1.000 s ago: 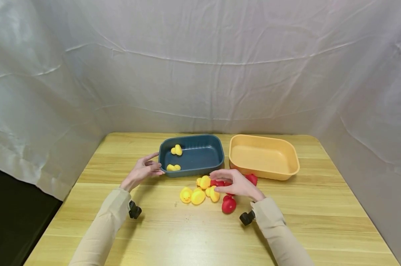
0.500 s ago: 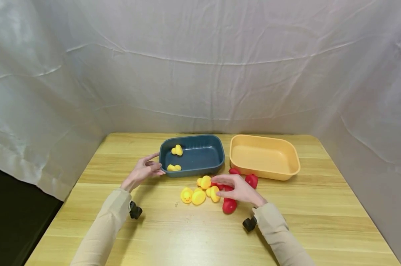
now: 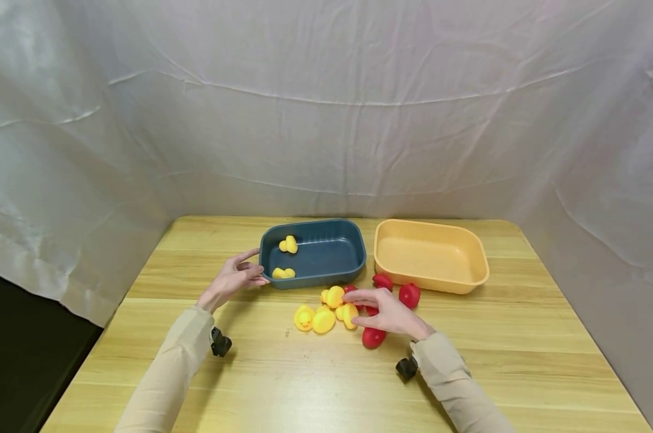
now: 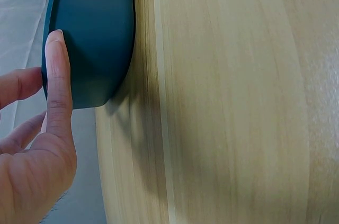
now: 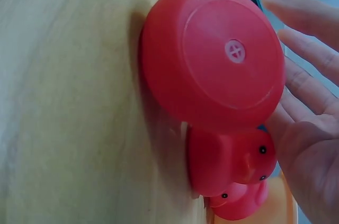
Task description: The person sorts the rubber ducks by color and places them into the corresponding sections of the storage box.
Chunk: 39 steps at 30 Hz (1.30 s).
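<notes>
My left hand (image 3: 233,279) rests at the left end of the dark blue tray (image 3: 326,279); its thumb lies straight along the outer wall in the left wrist view. Two yellow rubber ducks (image 3: 289,244) lie inside that tray. In front of it, several more yellow ducks (image 3: 323,320) form a small group on the table. My right hand (image 3: 388,310) hovers over red rubber ducks (image 3: 374,337), thumb and fingers apart, fingertips close to the rightmost yellow duck (image 3: 349,315). In the right wrist view, a red duck (image 5: 217,54) shows its round base beside the palm, which partly hides other red ducks from above.
An orange-yellow tray (image 3: 431,281) stands right of the blue one, with red ducks (image 3: 410,295) close to its front wall. Behind the wooden table (image 3: 283,391) hangs a pale grey curtain (image 3: 326,120). Each wrist carries a small black camera (image 3: 220,343).
My right hand has shifted slightly right and toward me, uncovering more red ducks by the orange-yellow tray. The left hand and both trays look nearly unchanged.
</notes>
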### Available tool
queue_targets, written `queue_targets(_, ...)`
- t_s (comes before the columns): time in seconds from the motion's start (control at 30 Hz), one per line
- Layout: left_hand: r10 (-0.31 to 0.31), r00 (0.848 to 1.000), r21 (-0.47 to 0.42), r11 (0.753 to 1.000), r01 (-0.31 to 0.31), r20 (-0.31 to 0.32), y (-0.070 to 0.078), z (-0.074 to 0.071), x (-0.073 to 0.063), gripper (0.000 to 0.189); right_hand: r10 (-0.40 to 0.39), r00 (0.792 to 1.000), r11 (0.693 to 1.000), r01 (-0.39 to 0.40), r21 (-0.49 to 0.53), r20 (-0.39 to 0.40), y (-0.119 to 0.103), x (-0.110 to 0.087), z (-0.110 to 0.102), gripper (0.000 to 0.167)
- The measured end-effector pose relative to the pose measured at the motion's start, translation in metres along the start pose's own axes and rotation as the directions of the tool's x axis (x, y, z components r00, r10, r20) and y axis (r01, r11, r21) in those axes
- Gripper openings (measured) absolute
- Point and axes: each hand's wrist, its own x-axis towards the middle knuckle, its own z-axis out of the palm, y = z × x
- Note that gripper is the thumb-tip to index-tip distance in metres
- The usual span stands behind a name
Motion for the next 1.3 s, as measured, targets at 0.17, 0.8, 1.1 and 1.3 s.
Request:
queue_targets(0.17, -0.001, 1.0, 0.0, 1.0, 0.001, -0.002, 0.0, 0.0, 0.0, 0.066, -0.06, 0.998, 0.991, 0.058, -0.121, -0.012, -0.001, 0.001, 0.002, 0.046)
queue_targets(0.8, 0.01, 1.0, -0.006, 1.0, -0.01, 0.001, 0.0, 0.001, 0.0, 0.067, -0.053, 0.998, 0.989, 0.055, -0.138, 0.019, -0.006, 0.001, 0.006, 0.043)
queue_targets(1.1, 0.015, 1.0, 0.008, 1.0, -0.015, -0.001, 0.0, 0.001, 0.0, 0.066, -0.027, 0.999, 0.969, 0.032, -0.246, 0.024, -0.008, 0.002, 0.009, 0.043)
queue_targets(1.3, 0.017, 1.0, 0.011, 1.0, -0.017, 0.0, 0.0, 0.001, -0.001, 0.066, -0.032, 0.999, 0.957, 0.036, -0.289, 0.017, -0.007, 0.004, 0.012, 0.04)
